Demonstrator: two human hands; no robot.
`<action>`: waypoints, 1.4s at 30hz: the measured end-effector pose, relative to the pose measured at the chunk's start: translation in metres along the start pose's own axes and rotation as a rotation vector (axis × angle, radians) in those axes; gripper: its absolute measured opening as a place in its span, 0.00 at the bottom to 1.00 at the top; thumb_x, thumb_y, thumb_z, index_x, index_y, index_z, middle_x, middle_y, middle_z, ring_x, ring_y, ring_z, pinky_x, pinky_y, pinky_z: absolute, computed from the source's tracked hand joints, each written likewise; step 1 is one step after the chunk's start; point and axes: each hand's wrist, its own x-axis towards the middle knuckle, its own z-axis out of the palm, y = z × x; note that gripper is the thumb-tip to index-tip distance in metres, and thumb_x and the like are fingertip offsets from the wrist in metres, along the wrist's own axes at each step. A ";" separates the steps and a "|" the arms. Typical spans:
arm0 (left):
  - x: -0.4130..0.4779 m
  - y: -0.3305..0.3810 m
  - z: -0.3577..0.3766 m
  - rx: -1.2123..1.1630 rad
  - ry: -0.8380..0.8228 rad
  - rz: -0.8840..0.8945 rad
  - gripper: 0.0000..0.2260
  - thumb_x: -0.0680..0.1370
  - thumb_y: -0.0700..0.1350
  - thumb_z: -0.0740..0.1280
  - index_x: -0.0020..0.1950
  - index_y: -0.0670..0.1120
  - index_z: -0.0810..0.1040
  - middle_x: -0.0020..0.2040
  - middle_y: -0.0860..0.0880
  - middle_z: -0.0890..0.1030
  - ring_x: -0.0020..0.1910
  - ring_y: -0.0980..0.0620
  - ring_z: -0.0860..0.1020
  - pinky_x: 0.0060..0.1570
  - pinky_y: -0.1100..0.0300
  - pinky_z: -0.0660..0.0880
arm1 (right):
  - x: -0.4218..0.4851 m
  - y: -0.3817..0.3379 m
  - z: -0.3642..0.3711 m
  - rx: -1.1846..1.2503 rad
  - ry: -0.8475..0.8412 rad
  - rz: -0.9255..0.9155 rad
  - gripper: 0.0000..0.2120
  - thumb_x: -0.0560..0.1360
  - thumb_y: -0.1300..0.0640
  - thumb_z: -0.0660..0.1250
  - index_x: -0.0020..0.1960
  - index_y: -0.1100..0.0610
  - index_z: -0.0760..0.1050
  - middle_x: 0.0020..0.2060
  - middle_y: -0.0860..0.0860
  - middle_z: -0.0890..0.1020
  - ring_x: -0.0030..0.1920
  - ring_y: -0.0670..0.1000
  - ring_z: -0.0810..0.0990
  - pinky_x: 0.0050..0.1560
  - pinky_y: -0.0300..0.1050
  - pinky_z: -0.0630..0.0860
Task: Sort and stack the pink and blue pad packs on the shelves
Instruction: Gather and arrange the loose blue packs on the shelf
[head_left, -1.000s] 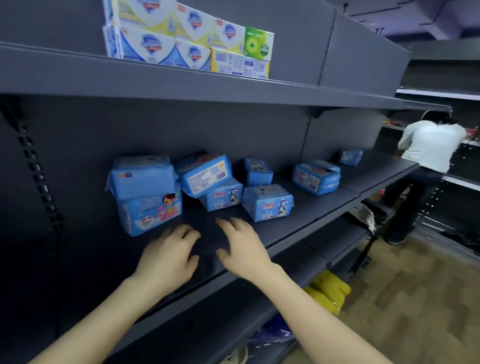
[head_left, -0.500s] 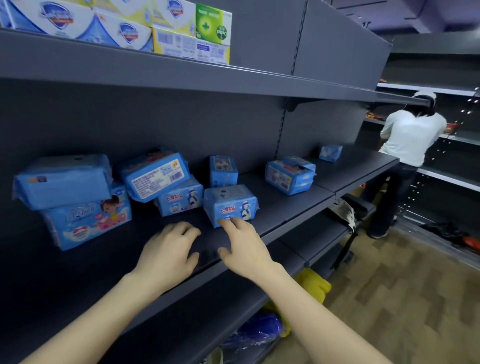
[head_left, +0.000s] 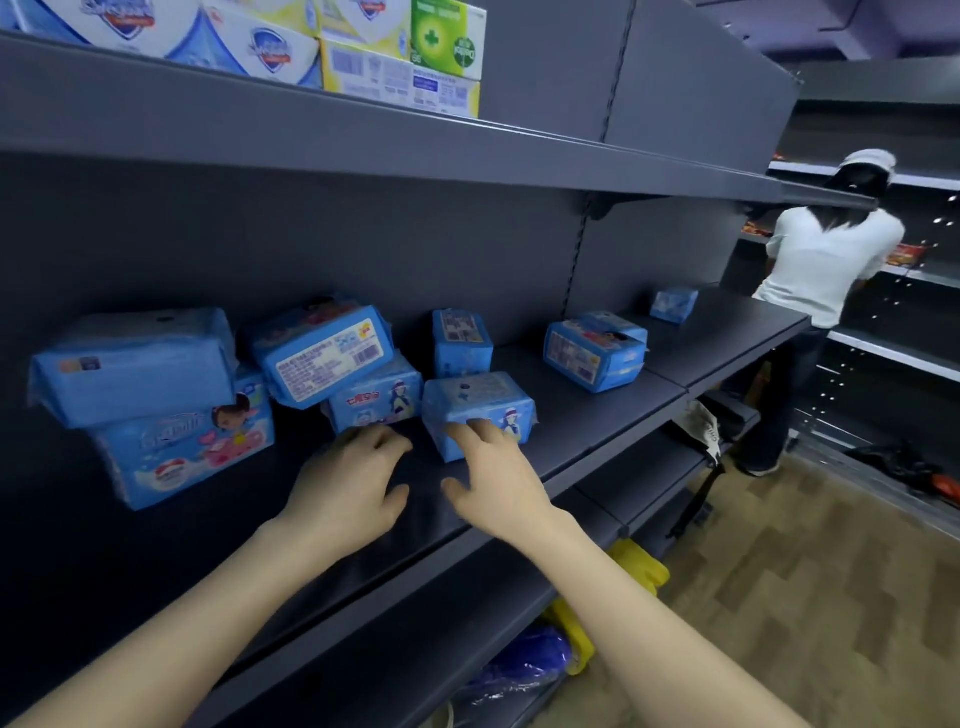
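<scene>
Both palm-down: left hand (head_left: 349, 486), right hand (head_left: 500, 480) at pack (head_left: 475, 397)

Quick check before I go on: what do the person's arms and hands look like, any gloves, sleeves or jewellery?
Nothing worn shows. The left hand and right hand are bare, with no gloves or rings visible. The left forearm and right forearm are bare down to the frame's bottom edge: no sleeves, watch or bands in view.
</scene>
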 end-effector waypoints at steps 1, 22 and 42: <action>0.001 -0.005 -0.003 0.005 -0.002 -0.004 0.21 0.78 0.52 0.60 0.71 0.51 0.64 0.69 0.54 0.66 0.67 0.53 0.65 0.58 0.61 0.68 | 0.005 -0.005 0.000 0.008 0.009 -0.009 0.29 0.74 0.57 0.64 0.73 0.54 0.59 0.67 0.57 0.66 0.66 0.59 0.64 0.63 0.51 0.67; 0.018 -0.054 -0.014 0.079 0.067 -0.218 0.20 0.77 0.49 0.62 0.68 0.49 0.68 0.67 0.51 0.69 0.64 0.50 0.69 0.54 0.58 0.70 | 0.085 -0.039 0.015 0.125 0.015 -0.211 0.29 0.75 0.57 0.64 0.73 0.54 0.59 0.71 0.56 0.63 0.70 0.57 0.61 0.67 0.51 0.65; 0.033 -0.036 0.004 -0.091 0.232 -0.750 0.28 0.76 0.47 0.66 0.73 0.47 0.60 0.68 0.44 0.66 0.63 0.44 0.70 0.51 0.54 0.70 | 0.150 0.003 -0.001 0.329 -0.114 -0.353 0.35 0.74 0.56 0.66 0.75 0.53 0.51 0.69 0.56 0.62 0.69 0.58 0.61 0.69 0.51 0.62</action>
